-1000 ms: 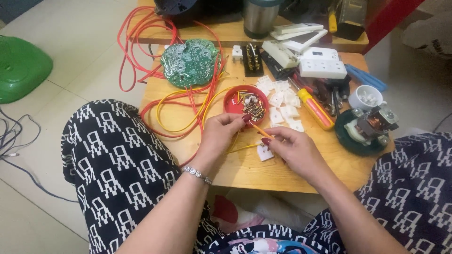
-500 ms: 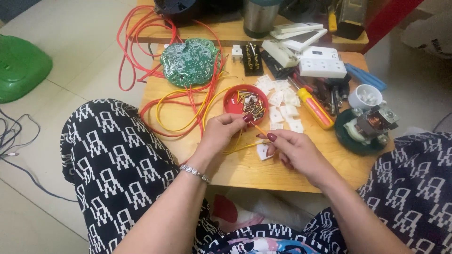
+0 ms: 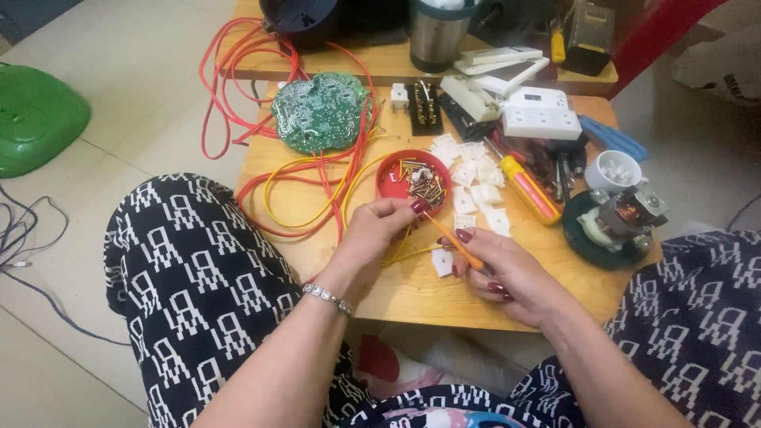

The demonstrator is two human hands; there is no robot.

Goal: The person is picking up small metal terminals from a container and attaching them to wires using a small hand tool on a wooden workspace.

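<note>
A low wooden table [image 3: 317, 198] carries a red dish [image 3: 390, 176], wires [image 3: 293, 170], circuit board [image 3: 319, 111].

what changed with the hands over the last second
The left hand moved up slightly, its fingertips now at the rim of the red dish of small metal parts. The right hand shifted a little right and toward the body, keeping its hold on the thin orange tool. The green circuit board, wires and white pieces stayed put.

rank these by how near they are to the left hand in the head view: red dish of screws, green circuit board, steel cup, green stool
From the left hand:
1. Red dish of screws, just above the fingertips.
2. Green circuit board, up and left.
3. Steel cup, at the far table edge.
4. Green stool, on the floor, far left.
</note>
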